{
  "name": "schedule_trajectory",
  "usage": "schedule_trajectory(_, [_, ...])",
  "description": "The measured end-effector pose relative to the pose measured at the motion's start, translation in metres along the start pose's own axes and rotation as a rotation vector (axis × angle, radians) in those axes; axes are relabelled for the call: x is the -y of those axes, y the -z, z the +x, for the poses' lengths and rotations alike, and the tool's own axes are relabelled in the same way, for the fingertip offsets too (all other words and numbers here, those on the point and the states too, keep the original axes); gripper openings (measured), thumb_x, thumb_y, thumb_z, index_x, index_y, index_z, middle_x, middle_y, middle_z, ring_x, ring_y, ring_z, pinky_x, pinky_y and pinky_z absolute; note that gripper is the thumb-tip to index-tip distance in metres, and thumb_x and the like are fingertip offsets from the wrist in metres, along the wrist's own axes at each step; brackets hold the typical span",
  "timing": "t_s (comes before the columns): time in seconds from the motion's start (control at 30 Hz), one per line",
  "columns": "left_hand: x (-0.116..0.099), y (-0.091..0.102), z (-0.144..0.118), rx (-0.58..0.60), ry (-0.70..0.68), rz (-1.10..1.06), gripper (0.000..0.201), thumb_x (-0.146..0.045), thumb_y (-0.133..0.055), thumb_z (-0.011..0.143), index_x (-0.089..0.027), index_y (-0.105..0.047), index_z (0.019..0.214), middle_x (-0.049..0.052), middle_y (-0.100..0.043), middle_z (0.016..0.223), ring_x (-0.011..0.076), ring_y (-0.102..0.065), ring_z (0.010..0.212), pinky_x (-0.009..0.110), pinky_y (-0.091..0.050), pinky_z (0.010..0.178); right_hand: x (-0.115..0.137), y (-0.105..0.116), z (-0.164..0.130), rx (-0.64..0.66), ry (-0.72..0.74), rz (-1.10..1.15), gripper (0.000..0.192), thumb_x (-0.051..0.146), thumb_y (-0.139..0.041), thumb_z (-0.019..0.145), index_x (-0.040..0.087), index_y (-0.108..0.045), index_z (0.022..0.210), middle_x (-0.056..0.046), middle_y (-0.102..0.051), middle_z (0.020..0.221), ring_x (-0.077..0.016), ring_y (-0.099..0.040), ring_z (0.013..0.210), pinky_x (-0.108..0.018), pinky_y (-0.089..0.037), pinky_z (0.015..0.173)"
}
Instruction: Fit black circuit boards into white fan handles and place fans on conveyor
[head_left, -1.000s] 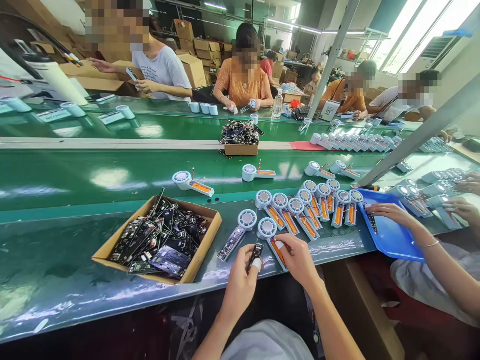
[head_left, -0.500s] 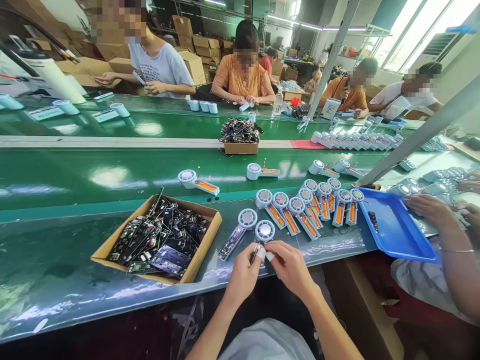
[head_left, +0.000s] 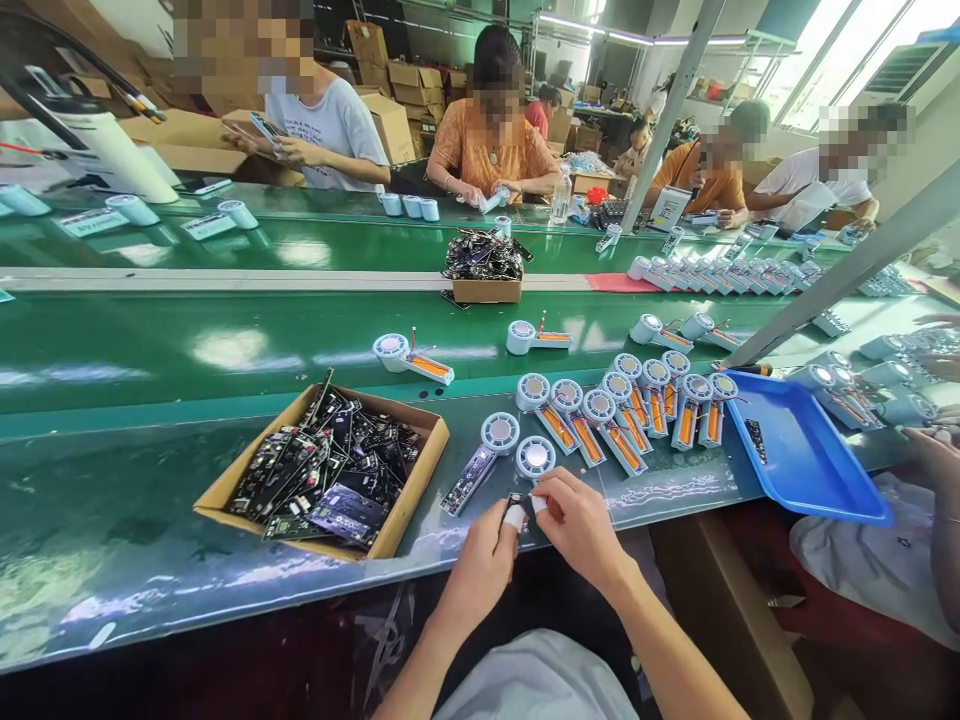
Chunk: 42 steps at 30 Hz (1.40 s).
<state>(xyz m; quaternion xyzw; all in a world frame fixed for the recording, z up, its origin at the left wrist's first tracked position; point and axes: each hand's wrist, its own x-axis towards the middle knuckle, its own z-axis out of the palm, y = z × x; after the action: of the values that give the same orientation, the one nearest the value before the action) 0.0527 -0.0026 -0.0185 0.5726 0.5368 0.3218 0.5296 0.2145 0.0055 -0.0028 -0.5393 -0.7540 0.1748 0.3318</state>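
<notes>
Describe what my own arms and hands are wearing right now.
Both forearms are bare, with no sleeves, gloves, watch or bracelet in view. The left hand has a white finger cot on the thumb tip; the right hand has white on a fingertip too.

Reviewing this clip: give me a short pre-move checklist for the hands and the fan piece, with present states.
1. Left hand pinches the small dark board: ok.
2. Right hand meets it at the fingertips: ok.
3. Fan piece lies just beyond the hands on the green bench: ok.
4. Board seated in the fan piece: cannot tell.
5. Cardboard box of boards sits left of the hands: ok.
</notes>
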Motion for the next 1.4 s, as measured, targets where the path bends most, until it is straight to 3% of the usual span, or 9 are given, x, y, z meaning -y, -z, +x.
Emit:
schedule_trajectory(0.23, [0.004,0.001,0.008,-0.038,-0.202,0.395,0.035,-0.03,-0.029,0.096,-0.024,-0.043,0.065,0.0,-0.055,0.057,0.0158,-0.052,0.053,0.026,-0.036,0.052,0.01,-0.001,0.004,0.066,0.182,-0.434,0.019,0.003,-0.053,0.084,0.021,-0.059,0.08,-0.003,-0.068,0.088,-0.0172,-0.058,0.073,-0.026,-0.041,0.061])
schedule_trajectory(0.5, [0.015,-0.006,0.007,-0.058,-0.242,0.564,0.025,-0.015,-0.031,0.092,-0.023,-0.05,0.077,0.007,-0.066,0.073,0.0238,-0.066,0.071,0.031,-0.043,0.061,0.022,0.003,0.007,0.238,0.205,-0.641,0.02,0.005,-0.055,0.091,0.02,-0.059,0.078,-0.005,-0.065,0.083,-0.0194,-0.056,0.072,-0.028,-0.039,0.056])
schedule_trajectory(0.6, [0.011,0.0,0.005,-0.018,-0.234,0.702,0.024,-0.008,-0.034,0.089,-0.022,-0.053,0.085,0.008,-0.067,0.082,0.0243,-0.069,0.077,0.031,-0.044,0.063,0.021,0.005,0.009,0.272,0.155,-0.586,0.018,0.005,-0.055,0.091,0.019,-0.061,0.081,-0.006,-0.066,0.086,-0.0189,-0.059,0.076,-0.026,-0.042,0.058])
schedule_trajectory(0.73, [-0.002,0.018,0.006,0.107,-0.272,0.867,0.027,-0.005,-0.034,0.091,-0.021,-0.055,0.093,0.007,-0.067,0.088,0.0239,-0.069,0.083,0.031,-0.046,0.067,0.013,0.007,0.011,0.249,0.105,-0.319,0.017,0.007,-0.053,0.094,0.02,-0.065,0.093,-0.005,-0.068,0.099,-0.0169,-0.065,0.085,-0.024,-0.048,0.07])
schedule_trajectory(0.87, [-0.008,0.031,0.009,0.171,-0.326,0.783,0.027,-0.009,-0.032,0.095,-0.023,-0.054,0.091,0.004,-0.066,0.085,0.0218,-0.067,0.081,0.03,-0.045,0.068,0.002,0.008,0.01,0.171,0.07,-0.096,0.025,0.009,-0.047,0.096,0.021,-0.067,0.107,-0.006,-0.067,0.106,-0.017,-0.067,0.089,-0.025,-0.051,0.077])
schedule_trajectory(0.97, [-0.005,0.034,0.012,0.214,-0.334,0.676,0.028,-0.011,-0.031,0.095,-0.023,-0.055,0.088,0.004,-0.066,0.085,0.0219,-0.066,0.081,0.03,-0.044,0.068,-0.005,0.011,0.011,0.228,0.119,-0.047,0.032,0.01,-0.043,0.097,0.022,-0.067,0.116,-0.007,-0.067,0.109,-0.0176,-0.067,0.091,-0.026,-0.053,0.078])
schedule_trajectory(1.2, [-0.005,0.035,0.016,0.246,-0.357,0.564,0.026,-0.015,-0.037,0.094,-0.023,-0.06,0.085,0.004,-0.066,0.082,0.0214,-0.064,0.079,0.029,-0.044,0.068,-0.007,0.016,0.011,0.227,0.18,-0.001,0.028,0.013,-0.044,0.098,0.022,-0.069,0.107,-0.008,-0.068,0.106,-0.0193,-0.065,0.096,-0.03,-0.054,0.083])
schedule_trajectory(1.27, [-0.006,0.034,0.014,0.2,-0.36,0.585,0.028,-0.018,-0.036,0.096,-0.023,-0.061,0.086,0.004,-0.066,0.083,0.0213,-0.065,0.078,0.029,-0.047,0.069,-0.002,0.019,0.006,0.157,0.127,0.036,0.026,0.015,-0.047,0.097,0.023,-0.067,0.11,-0.008,-0.067,0.109,-0.0184,-0.065,0.092,-0.029,-0.055,0.08])
schedule_trajectory(1.4, [0.003,0.024,0.007,-0.009,-0.324,0.49,0.032,-0.022,-0.033,0.097,-0.021,-0.062,0.11,0.01,-0.072,0.105,0.0244,-0.069,0.098,0.035,-0.052,0.084,0.001,0.025,-0.009,-0.184,-0.169,0.141,0.024,0.023,-0.058,0.091,0.022,-0.064,0.114,-0.007,-0.067,0.102,-0.0138,-0.061,0.068,-0.026,-0.055,0.062])
